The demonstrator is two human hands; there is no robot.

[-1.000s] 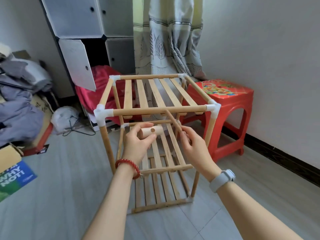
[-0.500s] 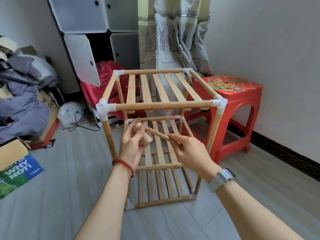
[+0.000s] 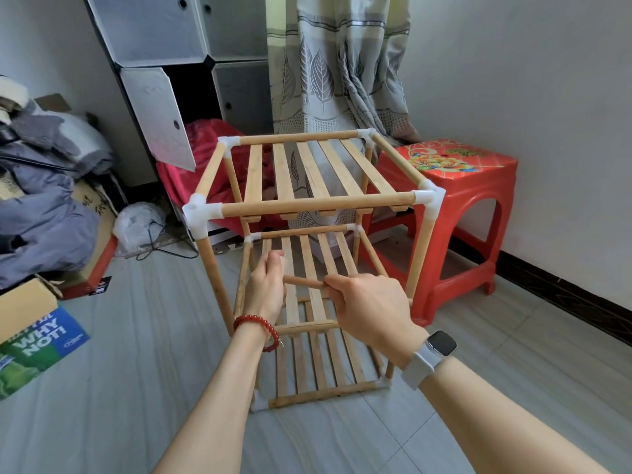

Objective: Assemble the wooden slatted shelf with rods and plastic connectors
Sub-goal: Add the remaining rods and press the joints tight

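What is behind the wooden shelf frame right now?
Behind the shelf frame hang a leaf-patterned curtain and a red cloth bundle. The slats hide the floor there.

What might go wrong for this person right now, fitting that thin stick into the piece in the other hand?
The thin rod is pinched only at one end by the right hand, so it might snap or slip if pushed at an angle. The left hand hides the thick piece, so the hole may be missed. Both hands work in front of the shelf frame; a slip could knock it toward the red stool.
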